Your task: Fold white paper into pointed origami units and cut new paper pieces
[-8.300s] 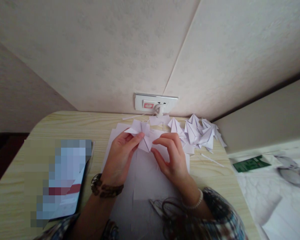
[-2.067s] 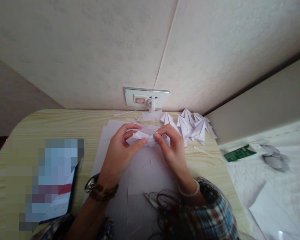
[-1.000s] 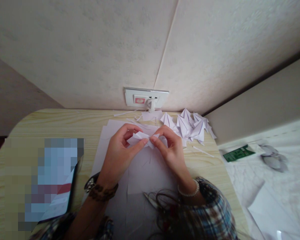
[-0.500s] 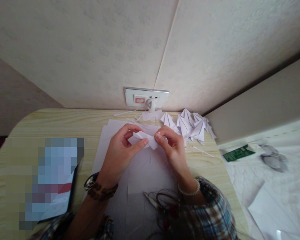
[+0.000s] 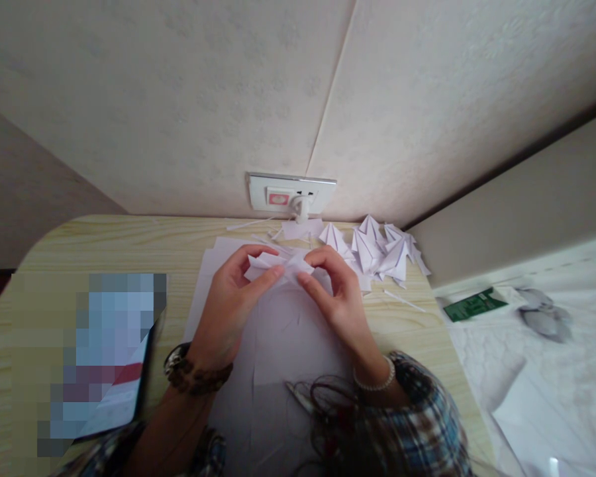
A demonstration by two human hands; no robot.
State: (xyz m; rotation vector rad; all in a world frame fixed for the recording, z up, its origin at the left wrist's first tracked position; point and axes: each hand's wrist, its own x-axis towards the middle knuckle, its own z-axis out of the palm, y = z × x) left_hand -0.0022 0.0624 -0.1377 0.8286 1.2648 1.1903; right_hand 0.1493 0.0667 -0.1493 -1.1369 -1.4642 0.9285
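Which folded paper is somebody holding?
The folded paper between the left hand and right hand; the other folded papers lie heaped on the table.

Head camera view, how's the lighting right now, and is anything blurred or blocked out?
Head view: soft, dim light, the paper sheets darkening toward the bottom; head view: coarse blocks mask most of the phone; head view: the folded paper in the left hand and right hand is pale and soft, its finer creases hard to make out.
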